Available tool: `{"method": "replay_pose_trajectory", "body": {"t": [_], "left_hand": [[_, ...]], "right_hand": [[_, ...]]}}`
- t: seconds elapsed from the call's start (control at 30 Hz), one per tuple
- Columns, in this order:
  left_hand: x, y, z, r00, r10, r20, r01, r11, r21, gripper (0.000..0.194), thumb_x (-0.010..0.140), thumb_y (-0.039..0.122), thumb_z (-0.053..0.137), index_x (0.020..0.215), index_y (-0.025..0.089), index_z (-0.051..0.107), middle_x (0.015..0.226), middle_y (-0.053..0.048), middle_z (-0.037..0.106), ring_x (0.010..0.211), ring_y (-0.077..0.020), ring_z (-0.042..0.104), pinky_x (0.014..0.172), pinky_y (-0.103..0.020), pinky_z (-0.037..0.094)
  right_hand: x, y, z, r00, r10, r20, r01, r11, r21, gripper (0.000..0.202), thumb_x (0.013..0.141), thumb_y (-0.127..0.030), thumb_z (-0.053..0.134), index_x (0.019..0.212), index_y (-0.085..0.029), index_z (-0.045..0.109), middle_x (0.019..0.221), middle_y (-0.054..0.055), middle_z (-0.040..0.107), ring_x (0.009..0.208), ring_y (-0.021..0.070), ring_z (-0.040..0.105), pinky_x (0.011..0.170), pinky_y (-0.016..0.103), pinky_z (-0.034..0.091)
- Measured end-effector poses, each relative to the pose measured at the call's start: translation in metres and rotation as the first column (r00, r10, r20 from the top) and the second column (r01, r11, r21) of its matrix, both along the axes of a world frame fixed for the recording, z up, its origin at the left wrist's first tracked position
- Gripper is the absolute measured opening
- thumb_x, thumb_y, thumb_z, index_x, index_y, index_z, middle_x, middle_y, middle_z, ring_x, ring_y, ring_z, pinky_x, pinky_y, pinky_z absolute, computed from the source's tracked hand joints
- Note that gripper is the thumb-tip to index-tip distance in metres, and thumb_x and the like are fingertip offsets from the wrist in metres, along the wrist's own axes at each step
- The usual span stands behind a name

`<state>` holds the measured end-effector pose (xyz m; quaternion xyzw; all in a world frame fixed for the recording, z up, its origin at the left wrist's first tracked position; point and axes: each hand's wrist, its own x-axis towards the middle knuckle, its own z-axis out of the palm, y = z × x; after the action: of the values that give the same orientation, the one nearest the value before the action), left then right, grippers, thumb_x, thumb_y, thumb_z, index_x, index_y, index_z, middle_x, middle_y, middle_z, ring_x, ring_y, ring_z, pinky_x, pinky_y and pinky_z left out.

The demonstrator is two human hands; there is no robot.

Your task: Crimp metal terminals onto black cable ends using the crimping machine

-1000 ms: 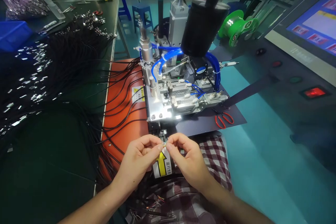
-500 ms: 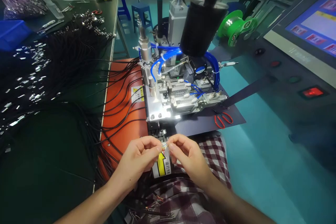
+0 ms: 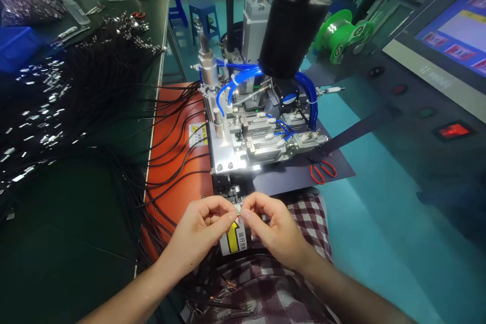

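Thin coloured wires [image 3: 239,216], with red and green showing, sit between my fingertips in front of the machine. My left hand [image 3: 205,225] pinches them between thumb and forefinger. From the other side, my right hand [image 3: 273,225] is also closed in a pinch on the wires, its fingertips almost touching the left ones. How many wires each hand grips is hidden. Just beyond the fingers is the machine's black front track [image 3: 230,192]; below them lies a white label with a yellow arrow [image 3: 233,240]. Cable ends with stripped coloured wires [image 3: 228,286] rest by my lap.
Black cables [image 3: 182,129] run across an orange plate [image 3: 167,177] into the metal machine [image 3: 261,136]. A big cable heap [image 3: 94,76] covers the left bench. Red-handled scissors [image 3: 323,172] lie right of the machine, below a green wire spool [image 3: 336,35] and a control screen [image 3: 455,35].
My two hands have come slightly closer together at the fingertips, and less of the wires shows between them. The view has shifted very slightly.
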<state>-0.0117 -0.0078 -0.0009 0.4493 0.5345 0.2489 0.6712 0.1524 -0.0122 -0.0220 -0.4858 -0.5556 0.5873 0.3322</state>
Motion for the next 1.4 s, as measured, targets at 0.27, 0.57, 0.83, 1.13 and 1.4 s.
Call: {"method": "replay_pose_trajectory", "body": {"t": [0.27, 0.57, 0.83, 1.13, 1.4], "left_hand": [[-0.003, 0.004, 0.006, 0.983, -0.160, -0.093, 0.169, 0.980, 0.101, 0.021, 0.085, 0.029, 0.052, 0.071, 0.014, 0.056, 0.061, 0.004, 0.043, 0.054, -0.0064, 0.033, 0.046, -0.016, 0.026], [-0.005, 0.009, 0.002, 0.992, -0.115, 0.056, 0.119, 0.990, -0.070, 0.019, 0.080, 0.032, 0.060, 0.082, 0.014, 0.059, 0.060, 0.005, 0.044, 0.049, -0.0046, 0.031, 0.041, -0.015, 0.022], [0.001, 0.006, 0.000, 0.987, -0.065, -0.150, 0.084, 0.989, 0.123, 0.017, 0.083, 0.031, 0.055, 0.079, 0.016, 0.062, 0.068, 0.000, 0.056, 0.056, -0.0097, 0.045, 0.045, -0.018, 0.034], [-0.011, 0.015, -0.016, 0.856, 0.068, -0.512, 0.248, 0.816, 0.522, 0.016, 0.089, 0.022, 0.046, 0.095, 0.020, 0.060, 0.084, -0.002, 0.054, 0.079, -0.0153, 0.055, 0.069, -0.025, 0.045], [-0.024, 0.017, -0.033, 0.799, -0.003, -0.601, 0.455, 0.657, 0.602, 0.035, 0.090, 0.012, 0.036, 0.115, 0.019, 0.060, 0.083, -0.003, 0.046, 0.072, -0.0127, 0.053, 0.063, -0.023, 0.047]], "right_hand": [[-0.002, -0.002, -0.002, 0.997, -0.003, -0.073, -0.004, 0.995, -0.101, 0.017, 0.086, -0.026, 0.051, 0.072, -0.017, 0.049, 0.059, -0.005, 0.043, 0.054, 0.0094, 0.038, 0.052, 0.023, 0.032], [0.001, 0.000, 0.000, 0.994, -0.009, -0.110, -0.009, 0.986, -0.165, 0.017, 0.086, -0.027, 0.050, 0.072, -0.017, 0.048, 0.060, -0.004, 0.043, 0.054, 0.0095, 0.039, 0.051, 0.023, 0.032], [0.001, 0.007, -0.005, 0.992, -0.008, -0.128, -0.012, 0.988, -0.156, 0.018, 0.086, -0.029, 0.051, 0.072, -0.017, 0.048, 0.057, -0.005, 0.042, 0.053, 0.0097, 0.038, 0.051, 0.023, 0.032], [0.008, 0.040, -0.023, 0.986, -0.084, -0.146, 0.060, 0.985, -0.159, 0.020, 0.081, -0.033, 0.057, 0.069, -0.018, 0.051, 0.058, -0.004, 0.047, 0.050, 0.0097, 0.042, 0.050, 0.023, 0.034], [-0.001, 0.044, -0.040, 0.985, -0.087, -0.152, 0.052, 0.974, -0.222, 0.021, 0.079, -0.035, 0.059, 0.071, -0.016, 0.053, 0.059, -0.004, 0.048, 0.049, 0.0090, 0.042, 0.048, 0.023, 0.034]]}}
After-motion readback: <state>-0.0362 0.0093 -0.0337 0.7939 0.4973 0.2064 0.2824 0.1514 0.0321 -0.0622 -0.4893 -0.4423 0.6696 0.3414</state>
